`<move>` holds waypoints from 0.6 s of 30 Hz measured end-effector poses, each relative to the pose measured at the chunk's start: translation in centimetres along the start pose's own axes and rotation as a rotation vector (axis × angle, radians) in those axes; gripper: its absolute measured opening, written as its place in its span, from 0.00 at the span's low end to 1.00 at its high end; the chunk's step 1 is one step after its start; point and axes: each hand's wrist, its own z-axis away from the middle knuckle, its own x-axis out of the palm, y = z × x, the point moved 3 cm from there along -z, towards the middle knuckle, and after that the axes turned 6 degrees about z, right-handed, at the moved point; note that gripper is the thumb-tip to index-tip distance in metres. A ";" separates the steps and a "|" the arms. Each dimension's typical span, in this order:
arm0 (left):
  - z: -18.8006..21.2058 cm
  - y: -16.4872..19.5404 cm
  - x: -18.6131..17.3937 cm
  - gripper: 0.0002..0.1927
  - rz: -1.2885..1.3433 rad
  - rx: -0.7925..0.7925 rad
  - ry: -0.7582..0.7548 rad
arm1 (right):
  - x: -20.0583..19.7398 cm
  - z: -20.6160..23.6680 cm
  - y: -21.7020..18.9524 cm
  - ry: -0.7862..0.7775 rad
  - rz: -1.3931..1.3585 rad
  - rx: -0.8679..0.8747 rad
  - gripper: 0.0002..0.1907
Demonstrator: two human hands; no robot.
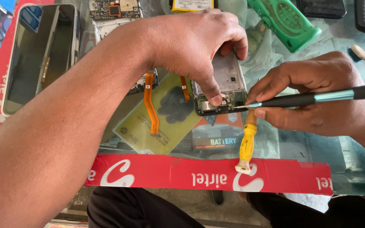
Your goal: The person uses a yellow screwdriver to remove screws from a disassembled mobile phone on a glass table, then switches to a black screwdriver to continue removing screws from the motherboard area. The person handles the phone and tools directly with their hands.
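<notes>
The left hand [199, 42] comes in from the upper left and arches over an opened grey metal phone frame with a green circuit strip at its near end [224, 86]; its fingers are curled down around the frame's far edge and sides, and the thumb presses on the near end beside the circuit strip, so the hand is closed on the frame and pins it to the glass tabletop [309, 143]. The right hand [317, 99] is closed in a pinch around a slim precision screwdriver with a black shaft, teal collar and black end cap [317, 98], thumb and fingers bunched near the tip. The screwdriver lies nearly level, its long axis running left to right: the tip points left and meets the near right corner of the frame, and the capped end points right, slightly raised. The frame itself runs away from the person, its circuit end nearest. Just below the screwdriver tip lies a yellow-handled tool [247, 143], its pale end toward the person on a red cardboard strip [170, 175] along the table's near edge. Left of the frame, an orange flex ribbon cable [149, 105] lies across a yellow-green flat battery pack [161, 116]. Farther left is a dark glossy phone screen panel [39, 55], and a green plastic tool [286, 21] lies beyond the hands.
</notes>
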 end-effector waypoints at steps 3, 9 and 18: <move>-0.1 0.0 0.0 0.46 -0.008 0.007 -0.006 | 0.0 -0.1 0.1 -0.003 0.035 -0.004 0.10; 0.0 0.0 0.0 0.45 0.008 -0.009 -0.003 | -0.1 -0.2 0.0 -0.014 -0.003 0.005 0.10; 0.0 0.2 -0.1 0.46 -0.008 -0.014 -0.011 | -0.2 -0.1 0.1 -0.005 -0.017 -0.040 0.10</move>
